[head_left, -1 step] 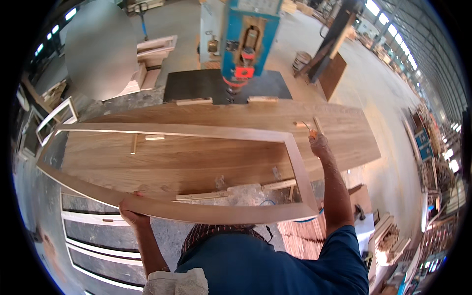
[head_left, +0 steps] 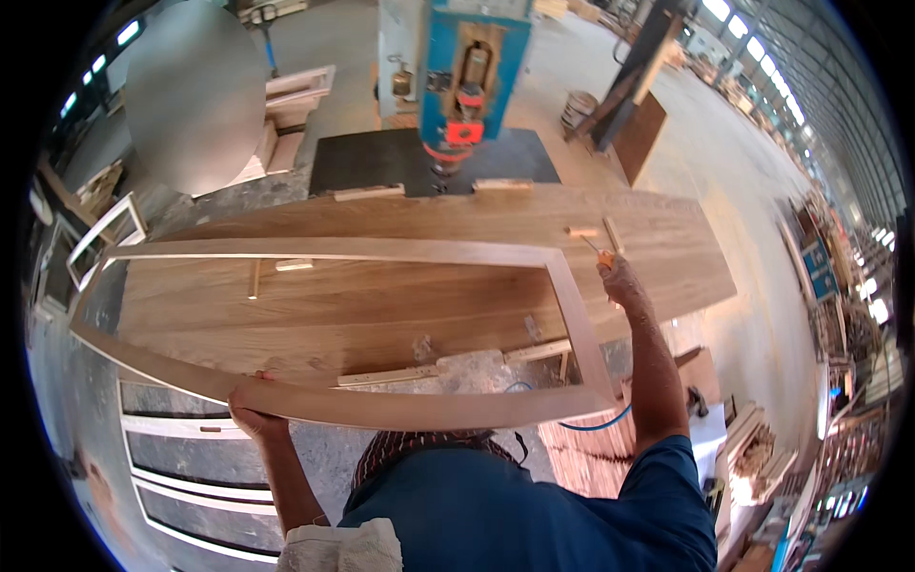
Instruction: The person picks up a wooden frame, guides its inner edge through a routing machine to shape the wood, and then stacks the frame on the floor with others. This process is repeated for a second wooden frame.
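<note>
My left hand [head_left: 255, 410] is closed round the near rail of a large, pale wooden frame [head_left: 448, 408]. This long rectangular frame is held over a wide wood-grain board on the work table [head_left: 658, 257]. Out to the right, beyond the frame's short end, my right hand [head_left: 621, 278] is closed on an orange-handled tool [head_left: 604, 256] with a thin metal shaft; its exact kind is too small to make out. The shaft points toward a short wooden block [head_left: 581, 232] on the board, with a thin wooden strip [head_left: 612, 234] lying close by.
A blue machine head [head_left: 472, 86] with a red part stands over a black plate [head_left: 353, 162] at the far side. White frames [head_left: 191, 472] lie at the lower left. A blue hose [head_left: 600, 425] runs beneath the near right corner, beside stacked wood strips [head_left: 581, 467].
The view has shifted slightly, and more of the blue hose shows below the frame's near right corner. Both hands keep their grips.
</note>
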`<action>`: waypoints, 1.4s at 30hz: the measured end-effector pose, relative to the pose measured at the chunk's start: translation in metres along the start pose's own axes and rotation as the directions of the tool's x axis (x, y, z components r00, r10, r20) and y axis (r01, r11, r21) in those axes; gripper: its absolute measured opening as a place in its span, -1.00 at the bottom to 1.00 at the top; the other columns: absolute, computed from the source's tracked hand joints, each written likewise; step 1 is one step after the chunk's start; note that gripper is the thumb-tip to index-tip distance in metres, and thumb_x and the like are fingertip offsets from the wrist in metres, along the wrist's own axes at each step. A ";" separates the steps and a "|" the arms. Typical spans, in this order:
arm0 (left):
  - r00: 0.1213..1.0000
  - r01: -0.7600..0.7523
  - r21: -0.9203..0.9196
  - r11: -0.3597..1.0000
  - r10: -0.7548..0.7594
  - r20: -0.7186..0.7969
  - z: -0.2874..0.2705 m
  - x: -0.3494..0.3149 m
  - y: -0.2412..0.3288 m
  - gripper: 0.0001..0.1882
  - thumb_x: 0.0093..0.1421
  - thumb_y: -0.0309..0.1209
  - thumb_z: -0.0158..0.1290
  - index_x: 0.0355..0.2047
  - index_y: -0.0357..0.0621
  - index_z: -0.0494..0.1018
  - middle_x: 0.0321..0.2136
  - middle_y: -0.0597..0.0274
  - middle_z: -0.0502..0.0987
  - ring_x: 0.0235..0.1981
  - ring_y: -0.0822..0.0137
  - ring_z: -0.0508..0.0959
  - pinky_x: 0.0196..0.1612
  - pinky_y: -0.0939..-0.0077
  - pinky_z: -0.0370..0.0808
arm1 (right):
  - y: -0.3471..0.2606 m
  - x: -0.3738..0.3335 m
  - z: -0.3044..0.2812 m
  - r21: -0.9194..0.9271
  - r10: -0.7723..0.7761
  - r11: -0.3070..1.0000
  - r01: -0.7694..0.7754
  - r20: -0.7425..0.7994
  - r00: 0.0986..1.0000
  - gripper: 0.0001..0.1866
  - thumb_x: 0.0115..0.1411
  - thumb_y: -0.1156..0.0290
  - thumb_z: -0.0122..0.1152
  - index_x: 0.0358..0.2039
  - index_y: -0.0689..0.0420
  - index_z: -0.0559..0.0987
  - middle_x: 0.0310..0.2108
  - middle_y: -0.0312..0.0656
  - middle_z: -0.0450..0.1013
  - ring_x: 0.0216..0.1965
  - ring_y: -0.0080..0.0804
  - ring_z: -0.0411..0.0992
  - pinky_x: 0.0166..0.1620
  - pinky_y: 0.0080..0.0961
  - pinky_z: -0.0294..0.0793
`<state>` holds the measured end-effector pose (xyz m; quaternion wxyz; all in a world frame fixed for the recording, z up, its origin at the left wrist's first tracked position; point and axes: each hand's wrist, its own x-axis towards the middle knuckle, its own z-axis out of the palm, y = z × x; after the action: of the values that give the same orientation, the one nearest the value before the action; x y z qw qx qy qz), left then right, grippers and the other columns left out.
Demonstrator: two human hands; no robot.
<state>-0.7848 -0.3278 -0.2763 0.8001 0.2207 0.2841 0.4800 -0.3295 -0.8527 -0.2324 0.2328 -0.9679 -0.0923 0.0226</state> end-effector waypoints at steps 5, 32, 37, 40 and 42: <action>0.999 -0.040 0.086 0.996 0.038 0.028 -0.060 0.044 -0.002 -0.61 0.15 -0.18 -0.01 -0.19 -0.29 0.44 -0.22 -0.02 0.53 -0.15 0.05 0.55 -0.03 0.06 0.53 | 0.027 -0.100 -0.042 0.325 0.121 0.927 -0.189 0.218 0.969 -0.60 0.29 0.18 0.12 0.02 0.18 0.50 -0.30 0.05 0.55 -0.54 -0.28 0.52 -0.48 -0.27 0.51; 0.805 -0.571 0.754 0.325 0.040 0.592 -0.098 0.110 0.040 -0.58 0.07 -0.50 0.21 -0.03 -0.18 0.43 -0.11 0.05 0.53 -0.15 0.15 0.56 -0.07 0.17 0.61 | 0.452 -0.424 -0.072 -0.143 0.961 0.226 -0.964 -0.132 0.245 -0.28 0.27 -0.05 0.05 0.22 0.28 0.30 0.16 0.14 0.36 0.12 0.04 0.42 0.14 -0.06 0.41; 0.979 0.192 0.298 0.935 -0.160 -0.129 -0.094 0.083 -0.001 -0.61 0.23 -0.15 0.05 -0.02 -0.09 0.45 -0.13 0.12 0.55 -0.09 0.09 0.57 0.03 0.10 0.57 | 0.432 -0.339 -0.030 -0.002 0.621 0.678 -0.735 -0.536 0.573 -0.66 0.31 0.26 0.02 -0.08 0.26 0.50 -0.17 0.06 0.51 -0.17 0.01 0.50 -0.10 -0.10 0.48; 0.990 0.112 0.326 0.939 -0.076 -0.121 -0.098 0.070 0.015 -0.62 0.26 -0.11 0.00 -0.05 -0.10 0.45 -0.14 0.12 0.55 -0.08 0.09 0.57 0.03 0.09 0.57 | 0.299 -0.255 0.006 0.542 0.426 0.814 -0.210 -0.310 0.850 -0.77 0.32 0.32 0.03 -0.23 0.22 0.56 -0.36 -0.07 0.52 -0.32 -0.22 0.48 -0.21 -0.31 0.45; 0.991 0.103 0.321 0.942 -0.069 -0.114 -0.107 0.065 0.025 -0.62 0.28 -0.11 -0.02 -0.07 -0.11 0.45 -0.15 0.11 0.55 -0.09 0.08 0.57 0.03 0.09 0.58 | 0.181 -0.211 0.017 0.471 0.126 0.882 0.012 -0.260 0.957 -0.78 0.35 0.35 0.04 -0.23 0.23 0.55 -0.38 -0.17 0.52 -0.36 -0.33 0.48 -0.23 -0.41 0.45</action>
<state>-0.8475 -0.2500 -0.3560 0.7575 0.3126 0.4091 0.4015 -0.5079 -1.0432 -0.3291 0.4692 -0.8785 -0.0210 -0.0876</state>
